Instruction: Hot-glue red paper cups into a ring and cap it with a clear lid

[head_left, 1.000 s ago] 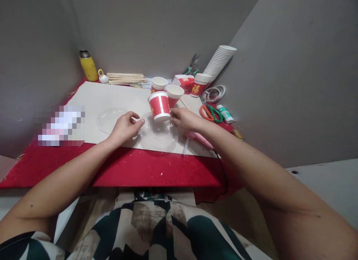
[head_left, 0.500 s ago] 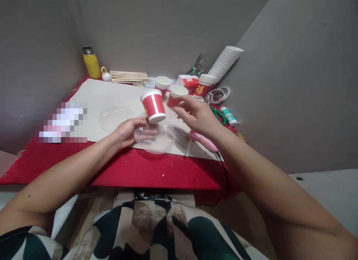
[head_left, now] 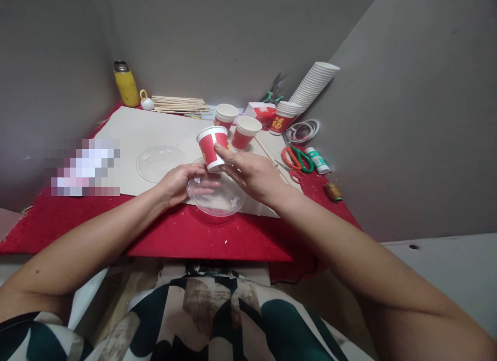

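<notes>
My left hand [head_left: 186, 180] holds a clear plastic lid [head_left: 217, 198] by its left edge, fingers spread beneath and showing through it. At the far side of the lid is a red and white paper cup [head_left: 209, 149], tilted slightly; whether it is fixed to the lid I cannot tell. My right hand [head_left: 254, 177] has its fingers on the right side of this cup, closed against it. Just beyond stand two more paper cups, one nearer [head_left: 247, 132] and one further back [head_left: 225, 115]. A second clear lid [head_left: 162, 163] lies flat on the left.
A pale board [head_left: 120, 128] covers much of the red cloth [head_left: 163, 237]. Wooden sticks [head_left: 180, 104] and a yellow bottle [head_left: 126, 87] are at the back. On the right are stacked cups [head_left: 314, 87], orange-handled scissors [head_left: 291, 158], a white-green tube [head_left: 317, 161] and a coiled cable [head_left: 303, 132].
My right hand has moved left and down from the standing cup to the cup at the lid. It now covers where a pink glue gun lay. My left hand has barely moved.
</notes>
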Available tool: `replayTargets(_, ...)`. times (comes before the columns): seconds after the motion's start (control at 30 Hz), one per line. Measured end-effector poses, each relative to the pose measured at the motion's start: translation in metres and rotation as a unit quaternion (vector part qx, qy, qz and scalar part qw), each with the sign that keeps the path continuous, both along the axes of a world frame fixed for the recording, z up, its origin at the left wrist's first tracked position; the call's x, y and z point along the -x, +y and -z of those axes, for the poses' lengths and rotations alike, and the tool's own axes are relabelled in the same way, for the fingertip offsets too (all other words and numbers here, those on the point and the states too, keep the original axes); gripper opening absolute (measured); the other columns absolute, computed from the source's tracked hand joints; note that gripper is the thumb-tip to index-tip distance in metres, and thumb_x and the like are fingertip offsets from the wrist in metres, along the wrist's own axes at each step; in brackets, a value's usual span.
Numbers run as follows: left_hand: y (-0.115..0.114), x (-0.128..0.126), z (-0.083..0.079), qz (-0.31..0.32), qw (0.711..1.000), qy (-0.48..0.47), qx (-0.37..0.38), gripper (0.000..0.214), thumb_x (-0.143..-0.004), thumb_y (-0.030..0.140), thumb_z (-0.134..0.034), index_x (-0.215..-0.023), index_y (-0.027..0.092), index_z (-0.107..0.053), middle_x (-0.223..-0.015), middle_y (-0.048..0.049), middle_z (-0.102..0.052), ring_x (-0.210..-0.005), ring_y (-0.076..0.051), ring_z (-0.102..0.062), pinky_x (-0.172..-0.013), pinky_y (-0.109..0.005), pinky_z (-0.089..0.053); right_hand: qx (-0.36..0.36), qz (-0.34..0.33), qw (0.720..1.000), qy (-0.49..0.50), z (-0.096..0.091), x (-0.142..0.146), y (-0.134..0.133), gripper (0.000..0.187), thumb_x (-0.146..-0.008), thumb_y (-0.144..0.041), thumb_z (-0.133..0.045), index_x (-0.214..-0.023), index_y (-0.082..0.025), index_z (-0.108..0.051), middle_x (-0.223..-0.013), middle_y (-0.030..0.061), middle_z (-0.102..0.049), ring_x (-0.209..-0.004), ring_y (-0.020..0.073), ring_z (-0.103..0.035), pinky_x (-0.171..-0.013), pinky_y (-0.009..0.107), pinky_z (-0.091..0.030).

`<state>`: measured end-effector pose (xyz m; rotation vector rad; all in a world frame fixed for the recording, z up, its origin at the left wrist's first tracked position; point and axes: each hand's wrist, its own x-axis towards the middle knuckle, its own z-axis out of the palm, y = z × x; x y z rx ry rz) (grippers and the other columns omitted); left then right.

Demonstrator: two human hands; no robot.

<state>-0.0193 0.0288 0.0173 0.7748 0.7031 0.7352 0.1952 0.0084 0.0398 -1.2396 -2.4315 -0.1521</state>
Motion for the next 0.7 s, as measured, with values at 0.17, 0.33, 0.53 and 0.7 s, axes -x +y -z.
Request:
replayTargets(0.17,0.0,0.0,-0.002,0.001,1.0,-0.001,0.0,0.034,-0.076,0.007,-0.057,-0.108,0.01,-0.068,-0.101,-0.0132,-0.076,-0.074,-0.021,-0.074,-0.068,-0.031,-0.06,0.007,0.005,1.0,-0.021,0.004,0.007,0.0,0.05,-0.105,-0.03,-0.04,-0.154,-0.022,-0.043,-0.1,0.0095,-0.073,-0.087,0.0221,-0.066,-0.076,0.034,-0.052)
replayTargets(0.33,0.0,0.001,-0.005,0.014,1.0,-0.012,-0.002,0.031,-0.077,0.01,-0.055,-0.105,0.01,-0.068,-0.1,-0.0127,-0.076,-0.075,-0.022,-0.074,-0.071,-0.032,-0.06,0.019,-0.002,1.0,-0.007,-0.004,0.009,-0.003,0.055,-0.103,-0.031,-0.045,-0.158,-0.026,-0.035,-0.104,0.0086,-0.074,-0.089,0.0233,-0.068,-0.078,0.036,-0.054)
replayTargets(0.53,0.005,0.001,-0.002,-0.022,0.999,-0.022,0.012,0.034,-0.075,0.011,-0.058,-0.108,0.01,-0.065,-0.096,-0.0111,-0.075,-0.079,-0.023,-0.073,-0.072,-0.034,-0.059,0.062,0.053,0.984,0.161,-0.017,-0.005,-0.01,0.078,-0.096,-0.034,-0.056,-0.163,-0.019,-0.018,-0.109,0.0102,-0.075,-0.079,0.022,-0.069,-0.079,0.038,-0.057)
replayTargets(0.7,0.01,0.0,0.004,-0.042,0.998,-0.042,0.002,0.032,-0.073,0.011,-0.058,-0.104,0.013,-0.064,-0.091,-0.0085,-0.073,-0.082,-0.024,-0.072,-0.075,-0.036,-0.059,0.246,0.182,0.916,0.26,-0.01,-0.014,0.003,0.046,-0.093,-0.028,-0.059,-0.136,-0.011,-0.061,-0.107,0.0146,-0.075,-0.079,0.0222,-0.069,-0.078,0.04,-0.06)
